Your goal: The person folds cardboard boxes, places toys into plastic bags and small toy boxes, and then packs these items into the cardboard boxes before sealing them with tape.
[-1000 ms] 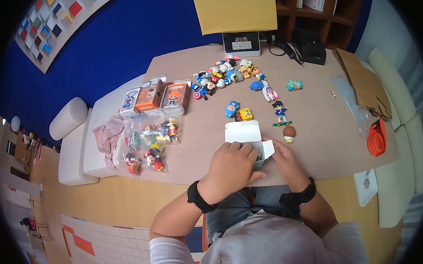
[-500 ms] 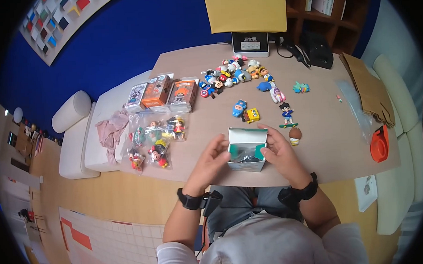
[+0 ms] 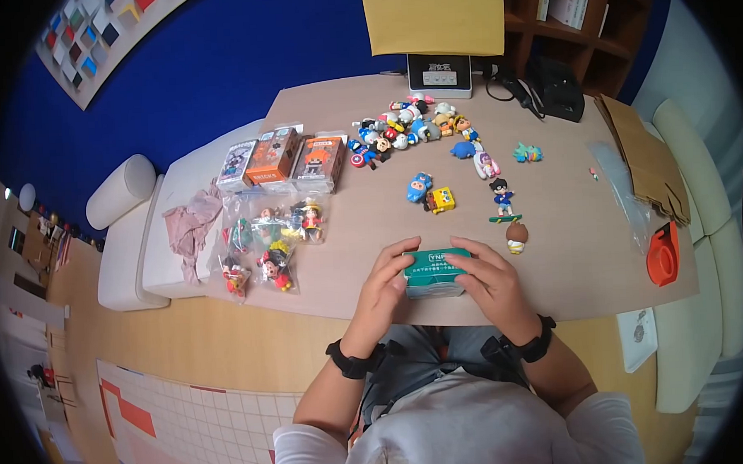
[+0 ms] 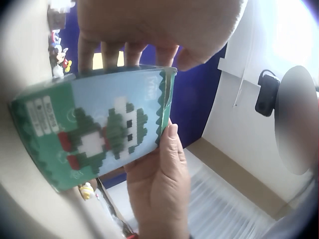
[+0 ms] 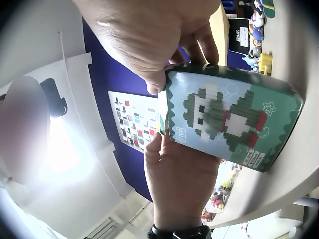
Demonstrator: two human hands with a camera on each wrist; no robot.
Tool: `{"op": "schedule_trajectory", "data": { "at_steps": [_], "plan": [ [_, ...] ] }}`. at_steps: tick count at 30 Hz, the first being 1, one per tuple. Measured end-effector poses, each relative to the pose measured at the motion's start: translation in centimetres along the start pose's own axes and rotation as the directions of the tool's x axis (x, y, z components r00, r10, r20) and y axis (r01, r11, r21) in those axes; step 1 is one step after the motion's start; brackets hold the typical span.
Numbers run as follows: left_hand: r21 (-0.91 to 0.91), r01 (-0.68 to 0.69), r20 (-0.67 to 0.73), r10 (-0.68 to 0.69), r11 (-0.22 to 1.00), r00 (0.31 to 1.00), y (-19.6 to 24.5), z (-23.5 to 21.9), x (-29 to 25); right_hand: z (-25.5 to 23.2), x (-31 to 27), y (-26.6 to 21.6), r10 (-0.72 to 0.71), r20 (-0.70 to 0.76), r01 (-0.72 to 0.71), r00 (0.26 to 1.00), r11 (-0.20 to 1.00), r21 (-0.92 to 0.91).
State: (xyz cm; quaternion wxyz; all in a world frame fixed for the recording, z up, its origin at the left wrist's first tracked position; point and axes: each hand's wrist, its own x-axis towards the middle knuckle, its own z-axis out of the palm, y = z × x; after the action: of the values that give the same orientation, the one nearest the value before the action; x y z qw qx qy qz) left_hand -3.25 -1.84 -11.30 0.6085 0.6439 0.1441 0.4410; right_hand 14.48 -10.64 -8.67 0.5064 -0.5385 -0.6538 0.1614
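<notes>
A small green box (image 3: 433, 267) with white print on its lid stands at the table's front edge, its top closed. From the left side my left hand (image 3: 378, 296) grips it, and my right hand (image 3: 500, 291) holds the opposite side with fingers over the top edge. In the left wrist view the box (image 4: 94, 134) shows a green and white block figure with red feet; my left hand (image 4: 154, 27) is above it and my right hand (image 4: 159, 186) beside its end. The same picture is on the box (image 5: 224, 117) in the right wrist view. Its contents are hidden.
Beyond the box are a yellow square figure (image 3: 441, 200), a skateboard figure (image 3: 503, 197) and a brown-haired figure (image 3: 516, 237). A pile of figures (image 3: 396, 135) lies farther back. Bagged figures (image 3: 272, 236) and orange boxes (image 3: 319, 161) are left; an orange-red holder (image 3: 663, 255) is right.
The white inner flaps have been folded down and the green lid now covers the box. My left hand, earlier over the opening, then beside it, is now against the left side.
</notes>
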Motion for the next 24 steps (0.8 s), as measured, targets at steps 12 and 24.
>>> {"op": "schedule_trajectory", "data": {
  "at_steps": [12,24],
  "plan": [
    [0.491,-0.178,0.125,0.133,0.853,0.983,-0.2,-0.3,-1.1,-0.4,-0.9,1.1,-0.146,0.104,0.165,0.984,0.964,-0.209],
    [0.304,0.014,-0.207,0.052,0.953,0.977,0.6,-0.4,-1.4,-3.2,-5.3,4.0,0.509,-0.221,-0.43,0.832,0.843,0.323]
  ]
}}
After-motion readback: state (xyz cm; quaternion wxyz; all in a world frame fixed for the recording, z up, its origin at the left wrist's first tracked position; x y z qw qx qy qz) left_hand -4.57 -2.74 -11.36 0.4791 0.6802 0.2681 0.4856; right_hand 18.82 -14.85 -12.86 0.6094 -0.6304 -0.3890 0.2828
